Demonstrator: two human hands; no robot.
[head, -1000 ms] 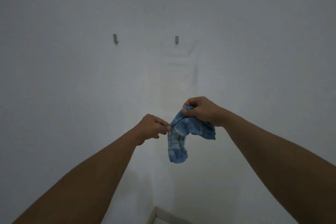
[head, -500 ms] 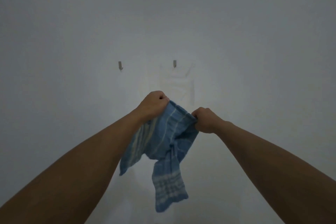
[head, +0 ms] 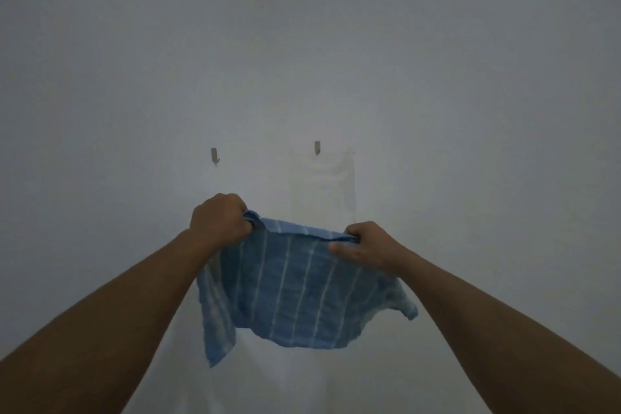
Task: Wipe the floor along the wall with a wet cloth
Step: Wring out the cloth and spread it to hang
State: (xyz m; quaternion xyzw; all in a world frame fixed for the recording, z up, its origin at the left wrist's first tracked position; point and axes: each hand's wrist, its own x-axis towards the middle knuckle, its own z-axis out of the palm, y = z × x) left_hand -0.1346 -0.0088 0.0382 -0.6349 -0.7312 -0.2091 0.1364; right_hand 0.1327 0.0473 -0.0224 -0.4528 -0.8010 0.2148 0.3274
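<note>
Head-camera footage is filled by a pale grey-white wall (head: 134, 77), against which a blue cloth (head: 289, 286) with thin white stripes is held up and spread out in the air. The cloth is gripped along its upper edge at two points. Its left end is bunched inside the left hand (head: 220, 222), whose fingers (head: 235, 208) are curled tightly round the fabric, the knuckles turned toward the wall. Its right end is pinched by the right hand (head: 369, 242) — the thumb is laid flat across the near face of the cloth and the other fingers are folded over the top edge behind it. Between the two hands the upper edge is drawn nearly straight, slightly higher on the left. Below that edge the cloth hangs loosely: one corner droops lowest under the left forearm, and another is flared out to the right beneath the right wrist. Both bare forearms are stretched forward from the lower corners of the view.

Two small metal hooks are fixed to the wall above the hands — a left hook (head: 215, 156) and a right hook (head: 317, 147), well apart from each other. Under the right hook a faint, paler rectangular mark (head: 322, 185) is seen on the paint, reaching down behind the cloth. Whether the cloth is wet cannot be told.
</note>
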